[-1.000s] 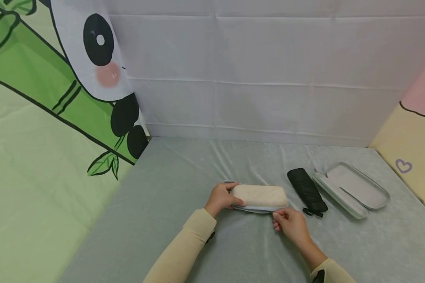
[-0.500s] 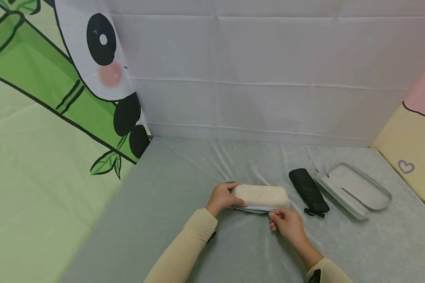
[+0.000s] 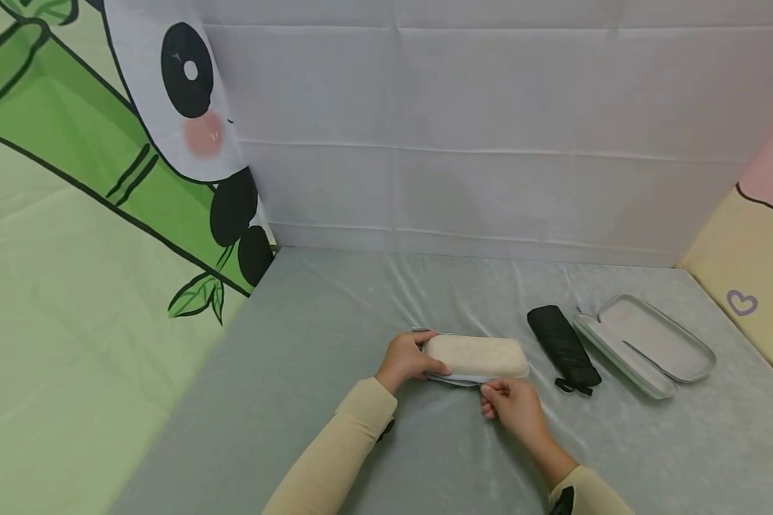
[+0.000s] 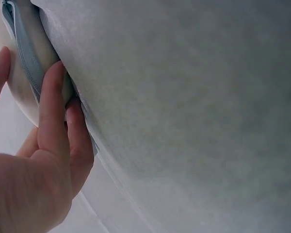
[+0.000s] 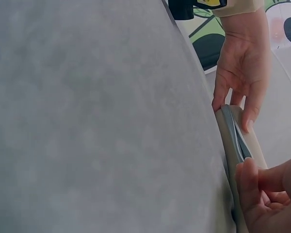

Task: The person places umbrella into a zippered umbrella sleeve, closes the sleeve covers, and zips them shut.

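Observation:
A cream pencil case (image 3: pixel 475 355) with a pale blue-grey zip lies on the grey cloth. My left hand (image 3: pixel 407 361) grips its left end, thumb on top and fingers round the far side. At the front edge, my right hand (image 3: pixel 517 409) pinches the zip pull, which the fingertips hide. The right wrist view shows the zip (image 5: pixel 236 133) parted between the two hands. In the left wrist view the zip tape (image 4: pixel 26 53) runs along the case's side, past the left fingers.
Right of the pencil case lies a folded black umbrella (image 3: pixel 563 347) with a strap. Beyond it an opened pale grey-green case (image 3: pixel 625 357) lies with its lid (image 3: pixel 666 336) folded back. A white cloth wall (image 3: pixel 477 143) stands behind, and printed panels flank the grey cloth (image 3: pixel 283 400).
My right hand has slid left along the pencil case's front edge, still pinching the zip pull. The left hand keeps its grip on the left end. The view has shifted slightly.

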`<control>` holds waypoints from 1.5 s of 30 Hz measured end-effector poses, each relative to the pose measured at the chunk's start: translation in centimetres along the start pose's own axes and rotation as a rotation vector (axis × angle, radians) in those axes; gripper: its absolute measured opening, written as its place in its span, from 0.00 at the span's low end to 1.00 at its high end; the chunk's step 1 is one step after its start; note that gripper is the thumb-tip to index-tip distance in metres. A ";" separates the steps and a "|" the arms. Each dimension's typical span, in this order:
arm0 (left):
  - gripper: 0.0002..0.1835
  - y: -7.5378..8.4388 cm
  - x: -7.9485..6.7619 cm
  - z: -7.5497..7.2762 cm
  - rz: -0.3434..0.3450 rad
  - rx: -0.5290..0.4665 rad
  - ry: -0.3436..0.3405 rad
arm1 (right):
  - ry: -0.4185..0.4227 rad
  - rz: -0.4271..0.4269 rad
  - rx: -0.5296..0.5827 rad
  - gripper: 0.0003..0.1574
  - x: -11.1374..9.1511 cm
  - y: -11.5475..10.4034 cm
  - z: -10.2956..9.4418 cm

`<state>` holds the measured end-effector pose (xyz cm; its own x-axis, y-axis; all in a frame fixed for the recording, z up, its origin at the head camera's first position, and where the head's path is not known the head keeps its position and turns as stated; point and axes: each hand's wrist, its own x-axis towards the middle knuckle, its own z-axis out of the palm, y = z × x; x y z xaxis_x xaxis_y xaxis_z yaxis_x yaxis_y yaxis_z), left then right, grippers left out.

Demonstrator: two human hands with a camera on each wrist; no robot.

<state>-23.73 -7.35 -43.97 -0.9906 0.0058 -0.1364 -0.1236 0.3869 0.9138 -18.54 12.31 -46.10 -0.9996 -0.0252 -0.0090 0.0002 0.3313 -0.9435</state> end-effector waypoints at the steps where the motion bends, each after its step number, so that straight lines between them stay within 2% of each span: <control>1: 0.39 0.0 0.0 0.0 0.000 -0.002 0.000 | 0.001 -0.001 -0.003 0.04 0.0 -0.1 0.1; 20: 0.39 0.3 -0.3 -0.3 -0.006 0.013 -0.013 | -0.012 0.011 0.018 0.05 -0.2 -0.9 1.6; 45: 0.39 0.1 -0.3 -0.2 -0.009 0.031 -0.008 | -0.033 -0.041 0.057 0.05 0.0 -1.2 3.8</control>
<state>-23.51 -7.46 -43.75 -0.9889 0.0093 -0.1482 -0.1310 0.4155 0.9001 -18.44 8.35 -46.19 -0.9974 -0.0692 0.0199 -0.0382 0.2749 -0.9607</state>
